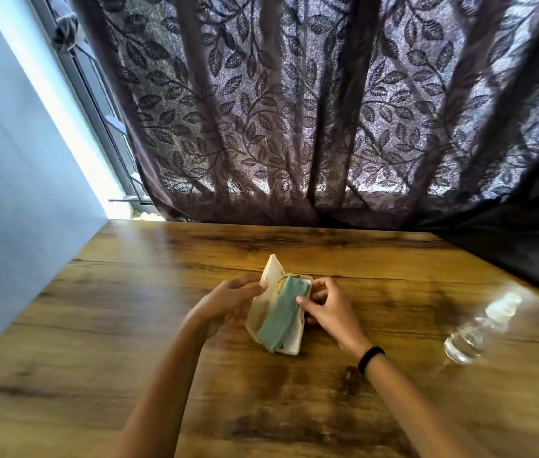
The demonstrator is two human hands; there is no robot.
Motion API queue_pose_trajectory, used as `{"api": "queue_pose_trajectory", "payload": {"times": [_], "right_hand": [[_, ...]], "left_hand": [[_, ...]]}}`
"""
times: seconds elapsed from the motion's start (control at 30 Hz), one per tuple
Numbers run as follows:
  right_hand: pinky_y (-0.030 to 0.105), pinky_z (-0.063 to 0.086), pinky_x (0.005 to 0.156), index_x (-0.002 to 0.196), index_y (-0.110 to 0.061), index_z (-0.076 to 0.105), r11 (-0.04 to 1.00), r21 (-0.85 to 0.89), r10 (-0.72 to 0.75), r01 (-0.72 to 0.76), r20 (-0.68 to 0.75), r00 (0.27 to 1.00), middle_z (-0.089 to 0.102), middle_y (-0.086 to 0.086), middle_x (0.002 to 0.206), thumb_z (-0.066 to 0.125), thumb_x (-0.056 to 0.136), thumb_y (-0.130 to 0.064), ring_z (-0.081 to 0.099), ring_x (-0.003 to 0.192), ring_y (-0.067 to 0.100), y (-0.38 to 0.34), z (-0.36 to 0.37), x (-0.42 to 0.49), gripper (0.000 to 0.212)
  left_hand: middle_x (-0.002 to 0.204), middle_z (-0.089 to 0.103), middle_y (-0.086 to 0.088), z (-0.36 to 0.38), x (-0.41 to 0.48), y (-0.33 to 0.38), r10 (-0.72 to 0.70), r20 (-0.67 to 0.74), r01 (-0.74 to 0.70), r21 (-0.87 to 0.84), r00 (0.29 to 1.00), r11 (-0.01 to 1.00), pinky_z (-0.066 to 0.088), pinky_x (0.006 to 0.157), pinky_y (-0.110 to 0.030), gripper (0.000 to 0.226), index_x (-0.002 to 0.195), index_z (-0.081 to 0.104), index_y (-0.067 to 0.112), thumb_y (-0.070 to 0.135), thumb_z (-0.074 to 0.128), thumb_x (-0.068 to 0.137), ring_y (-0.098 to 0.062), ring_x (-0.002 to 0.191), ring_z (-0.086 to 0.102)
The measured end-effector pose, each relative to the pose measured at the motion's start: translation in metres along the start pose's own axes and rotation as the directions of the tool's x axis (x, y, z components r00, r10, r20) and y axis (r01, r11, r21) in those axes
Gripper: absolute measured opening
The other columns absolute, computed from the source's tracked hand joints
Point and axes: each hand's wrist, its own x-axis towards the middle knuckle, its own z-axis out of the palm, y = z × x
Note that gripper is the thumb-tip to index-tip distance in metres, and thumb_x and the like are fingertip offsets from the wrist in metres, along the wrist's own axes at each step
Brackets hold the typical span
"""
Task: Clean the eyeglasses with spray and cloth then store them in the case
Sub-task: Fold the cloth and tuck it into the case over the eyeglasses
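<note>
A cream eyeglass case point(269, 279) lies open on the wooden table point(129, 325), its lid tilted up on the left. A green cloth point(278, 317) lies along the inside and covers most of what is in it. A thin dark curve of the eyeglasses point(282, 280) shows at the far end, the rest hidden. My left hand point(228, 300) grips the lid's outer side. My right hand point(329, 307) holds the case's right edge, thumb pressing on the cloth. A clear spray bottle point(479, 328) lies on its side at the right.
A dark leaf-patterned curtain point(327, 110) hangs along the table's far edge. A dark fabric point(525, 259) covers the far right corner. A pale wall point(14, 193) runs along the left side. A black band sits on my right wrist.
</note>
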Motion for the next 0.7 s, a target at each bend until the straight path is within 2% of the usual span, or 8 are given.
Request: {"api": "queue_pose_trajectory", "payload": {"times": [0.13, 0.2, 0.27, 0.37, 0.53, 0.6, 0.7], "right_hand": [[0.021, 0.05, 0.064, 0.109, -0.018, 0.048, 0.998, -0.063, 0.015, -0.019, -0.065, 0.998, 0.054, -0.006, 0.09, 0.071, 0.077, -0.034, 0.057, 0.083, 0.01, 0.002, -0.004, 0.003, 0.043], [0.025, 0.052, 0.065, 0.108, -0.018, 0.048, 0.996, -0.086, 0.012, -0.019, -0.073, 0.997, 0.055, -0.004, 0.092, 0.071, 0.076, -0.037, 0.057, 0.082, 0.011, 0.002, -0.005, 0.004, 0.044], [0.031, 0.054, 0.071, 0.107, -0.018, 0.049, 0.994, -0.113, 0.005, -0.013, -0.077, 0.997, 0.057, -0.002, 0.096, 0.07, 0.076, -0.038, 0.057, 0.084, 0.012, 0.003, -0.005, 0.005, 0.042], [0.034, 0.052, 0.081, 0.108, -0.017, 0.051, 0.988, -0.152, -0.027, 0.011, -0.104, 0.994, 0.057, 0.003, 0.108, 0.07, 0.077, -0.038, 0.055, 0.096, 0.016, 0.006, -0.004, 0.006, 0.042], [0.02, 0.042, 0.082, 0.114, -0.021, 0.054, 0.913, -0.358, -0.253, 0.194, -0.125, 0.959, 0.049, 0.002, 0.115, 0.065, 0.08, -0.04, 0.048, 0.106, 0.016, 0.007, 0.0, 0.001, 0.041], [0.021, 0.036, 0.087, 0.117, -0.023, 0.056, 0.863, -0.42, -0.344, 0.283, -0.076, 0.936, 0.046, 0.002, 0.118, 0.064, 0.081, -0.04, 0.041, 0.112, 0.017, 0.004, 0.001, 0.0, 0.04], [0.031, 0.035, 0.097, 0.119, -0.03, 0.057, 0.798, -0.485, -0.393, 0.358, 0.032, 0.919, 0.043, 0.001, 0.129, 0.061, 0.083, -0.039, 0.033, 0.12, 0.019, -0.003, 0.003, 0.001, 0.037]], "left_hand": [[0.1, 0.07, -0.001, 0.019, 0.0, 0.006, -0.002, 0.017, 0.002, 0.002, 1.0, 1.0, 0.056, 0.058, -0.029, 0.058, 0.118, 0.051, 0.033, 0.043, 0.075, 0.066, -0.015, 0.08, 0.071], [0.107, 0.068, -0.006, 0.025, 0.002, 0.008, -0.021, 0.037, 0.021, -0.009, 0.999, 1.0, 0.057, 0.062, -0.03, 0.068, 0.117, 0.049, 0.032, 0.046, 0.078, 0.057, -0.019, 0.087, 0.07], [0.108, 0.068, -0.008, 0.028, 0.004, 0.008, -0.024, 0.049, 0.026, -0.038, 0.999, 0.999, 0.057, 0.065, -0.031, 0.064, 0.113, 0.05, 0.031, 0.045, 0.078, 0.057, -0.021, 0.091, 0.069], [0.104, 0.069, -0.007, 0.03, 0.007, 0.007, -0.011, 0.045, 0.014, -0.067, 0.999, 0.998, 0.057, 0.064, -0.031, 0.063, 0.111, 0.052, 0.028, 0.046, 0.078, 0.057, -0.021, 0.089, 0.07], [0.105, 0.069, -0.006, 0.032, 0.008, 0.005, 0.002, 0.04, 0.001, -0.077, 0.999, 0.997, 0.056, 0.064, -0.029, 0.067, 0.118, 0.051, 0.023, 0.046, 0.077, 0.061, -0.018, 0.087, 0.07], [0.105, 0.069, -0.006, 0.032, 0.008, 0.004, -0.001, 0.028, 0.003, -0.075, 1.0, 0.997, 0.056, 0.064, -0.028, 0.066, 0.121, 0.05, 0.02, 0.045, 0.075, 0.066, -0.017, 0.086, 0.071], [0.105, 0.069, -0.005, 0.032, 0.009, 0.003, -0.009, 0.015, 0.01, -0.075, 1.0, 0.997, 0.055, 0.062, -0.027, 0.063, 0.125, 0.049, 0.018, 0.042, 0.073, 0.072, -0.016, 0.084, 0.071]]}}
